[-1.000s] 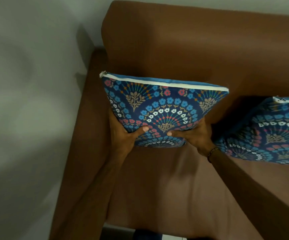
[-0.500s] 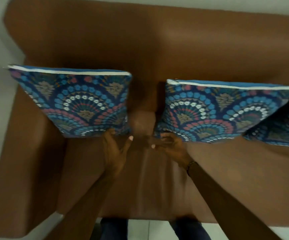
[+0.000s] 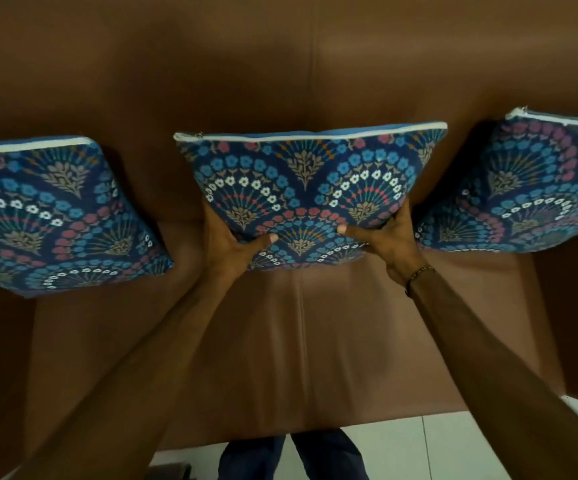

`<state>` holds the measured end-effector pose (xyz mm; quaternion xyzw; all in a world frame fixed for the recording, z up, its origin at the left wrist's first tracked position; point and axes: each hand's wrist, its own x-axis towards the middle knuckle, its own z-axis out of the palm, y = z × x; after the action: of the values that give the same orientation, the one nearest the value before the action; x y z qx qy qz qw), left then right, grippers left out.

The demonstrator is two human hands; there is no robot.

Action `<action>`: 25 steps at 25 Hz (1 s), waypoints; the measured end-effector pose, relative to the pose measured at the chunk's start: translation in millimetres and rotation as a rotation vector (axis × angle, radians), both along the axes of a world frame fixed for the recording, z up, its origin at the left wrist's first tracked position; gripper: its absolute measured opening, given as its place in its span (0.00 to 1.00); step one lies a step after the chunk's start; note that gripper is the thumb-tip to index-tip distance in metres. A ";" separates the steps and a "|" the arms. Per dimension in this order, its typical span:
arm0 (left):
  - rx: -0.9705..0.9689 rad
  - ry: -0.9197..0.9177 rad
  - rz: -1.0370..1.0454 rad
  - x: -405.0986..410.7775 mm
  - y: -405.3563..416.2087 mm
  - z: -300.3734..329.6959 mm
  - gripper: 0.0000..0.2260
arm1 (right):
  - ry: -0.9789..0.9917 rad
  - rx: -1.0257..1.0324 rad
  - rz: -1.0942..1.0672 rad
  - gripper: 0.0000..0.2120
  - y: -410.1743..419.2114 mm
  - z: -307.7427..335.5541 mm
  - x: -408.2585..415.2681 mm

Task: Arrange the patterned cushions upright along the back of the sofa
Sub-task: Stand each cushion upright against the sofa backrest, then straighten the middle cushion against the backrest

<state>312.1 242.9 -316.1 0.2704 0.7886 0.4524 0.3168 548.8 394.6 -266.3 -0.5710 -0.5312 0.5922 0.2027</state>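
We clamp left hand (image 3: pixel 234 245) & right hand (image 3: pixel 389 240) on middle cushion (image 3: pixel 310 188) at lower corners, against sofa back (image 3: pixel 280 74) (soft, light, prob. slumps).

The left cushion (image 3: pixel 55 213) runs off the frame's left edge and the right cushion (image 3: pixel 537 188) off the right — neither shows its outer corner. Behind the middle cushion (image 3: pixel 308 188) the fingers of both hands are hidden (only thumbs and palms show). The sofa (image 3: pixel 280 64) back's top is cut off, and its arms sink into shadow.
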 end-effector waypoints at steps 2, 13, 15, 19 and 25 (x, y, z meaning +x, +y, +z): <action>0.002 0.010 -0.013 -1.2 -1.6 -4.3 0.52 | 0.010 0.024 -0.037 0.54 -5.9 -8.4 2.3; -0.130 0.183 0.079 119.0 -29.8 2.0 0.32 | -0.053 -0.003 -0.096 0.47 -19.1 -13.6 50.7; -0.099 0.135 -0.026 157.1 -7.4 13.7 0.31 | -0.125 0.032 -0.188 0.43 -12.4 -5.1 94.9; -0.054 0.099 -0.147 237.0 67.9 22.4 0.30 | -0.273 0.115 -0.445 0.41 33.9 7.7 200.5; 0.032 -0.022 -0.265 318.1 211.7 26.5 0.54 | -0.110 0.124 -0.331 0.54 182.0 -5.0 323.0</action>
<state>630.2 454.6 -289.6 0.3724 0.7352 0.4219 0.3780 871.8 576.6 -271.3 -0.6684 -0.4759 0.4848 0.3028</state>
